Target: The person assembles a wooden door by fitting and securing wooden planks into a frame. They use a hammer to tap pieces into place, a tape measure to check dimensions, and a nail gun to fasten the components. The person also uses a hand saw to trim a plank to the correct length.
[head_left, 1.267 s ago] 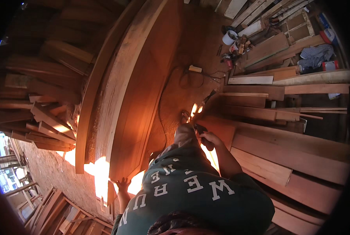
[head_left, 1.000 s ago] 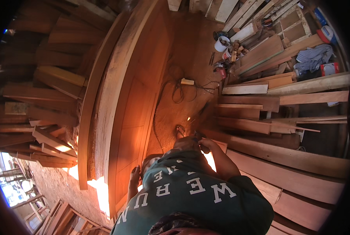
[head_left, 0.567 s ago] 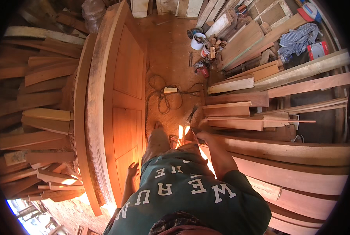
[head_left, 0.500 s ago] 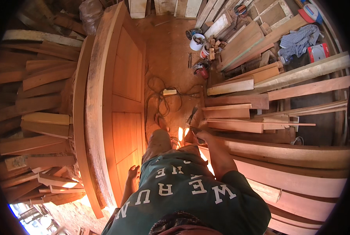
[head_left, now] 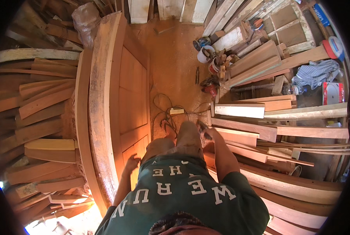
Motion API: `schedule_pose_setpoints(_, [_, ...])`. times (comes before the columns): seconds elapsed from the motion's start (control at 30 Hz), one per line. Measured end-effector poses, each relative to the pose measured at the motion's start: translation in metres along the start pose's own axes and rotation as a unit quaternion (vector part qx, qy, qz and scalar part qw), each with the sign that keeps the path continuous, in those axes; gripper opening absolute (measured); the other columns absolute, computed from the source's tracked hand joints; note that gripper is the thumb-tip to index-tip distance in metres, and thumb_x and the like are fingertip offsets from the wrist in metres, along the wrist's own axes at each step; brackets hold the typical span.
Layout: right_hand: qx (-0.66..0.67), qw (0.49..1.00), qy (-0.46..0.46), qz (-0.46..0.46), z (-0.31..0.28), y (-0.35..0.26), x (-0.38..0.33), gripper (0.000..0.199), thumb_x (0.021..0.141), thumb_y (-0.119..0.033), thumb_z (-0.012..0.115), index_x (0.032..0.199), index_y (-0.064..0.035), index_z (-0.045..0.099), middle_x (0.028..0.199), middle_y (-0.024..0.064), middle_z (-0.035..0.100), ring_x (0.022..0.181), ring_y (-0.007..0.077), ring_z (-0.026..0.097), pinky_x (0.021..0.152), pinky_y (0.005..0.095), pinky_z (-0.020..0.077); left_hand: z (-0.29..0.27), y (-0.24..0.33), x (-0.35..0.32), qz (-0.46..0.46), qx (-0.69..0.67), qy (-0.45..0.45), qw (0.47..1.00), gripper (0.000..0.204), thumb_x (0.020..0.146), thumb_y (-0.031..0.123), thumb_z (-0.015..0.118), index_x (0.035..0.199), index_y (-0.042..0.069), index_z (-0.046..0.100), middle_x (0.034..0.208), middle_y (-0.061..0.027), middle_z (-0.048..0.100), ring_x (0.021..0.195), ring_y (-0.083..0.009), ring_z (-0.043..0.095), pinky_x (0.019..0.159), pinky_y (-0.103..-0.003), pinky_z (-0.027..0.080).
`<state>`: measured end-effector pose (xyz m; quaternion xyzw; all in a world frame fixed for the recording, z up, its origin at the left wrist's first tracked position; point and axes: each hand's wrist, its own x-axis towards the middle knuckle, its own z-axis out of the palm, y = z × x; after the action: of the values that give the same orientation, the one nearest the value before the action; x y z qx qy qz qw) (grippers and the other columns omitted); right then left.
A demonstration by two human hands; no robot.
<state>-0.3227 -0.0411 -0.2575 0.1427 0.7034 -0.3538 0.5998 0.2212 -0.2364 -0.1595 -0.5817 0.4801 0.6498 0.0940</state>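
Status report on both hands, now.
Left hand open, fingers spread by the panelled door. Right hand shut on a small tool, kind unclear. Cables on floor ahead.

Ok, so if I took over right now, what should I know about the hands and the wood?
Left hand: open, fingers spread, next to the panelled door's edge; touching or not, I cannot tell.
Right hand: by the ends of the stacked planks; too small to tell whether it holds anything.
A cable lies on the floor ahead.
Done or left: no finished step shows.
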Motion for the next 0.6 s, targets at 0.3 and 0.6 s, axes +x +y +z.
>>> schedule_pose_setpoints(0.3, [-0.014,0.999,-0.007,-0.041,0.027,-0.201,0.082,0.013,0.083,-0.009,0.070,0.078,-0.0002,0.062,0.061,0.0104,0.060,0.048,0.0224,0.059,0.042,0.0363,0.0484,-0.055,0.291,0.022,0.211,0.000,0.235,0.949,0.046,0.096,0.011,0.064,0.139,0.000,0.054,0.114,-0.0091,0.069,0.104,-0.0160,0.065,0.089,-0.030,0.052])
schedule_pose_setpoints(0.6, [-0.136,0.986,-0.046,-0.081,0.065,-0.390,0.214,0.013,0.078,-0.009,0.073,0.077,-0.0007,0.063,0.064,0.0115,0.061,0.049,0.0219,0.059,0.041,0.0377,0.0452,-0.101,0.464,0.125,0.233,0.118,0.463,0.847,0.054,0.093,0.010,0.068,0.143,0.002,0.049,0.133,-0.0190,0.061,0.122,-0.0279,0.061,0.098,-0.041,0.051])
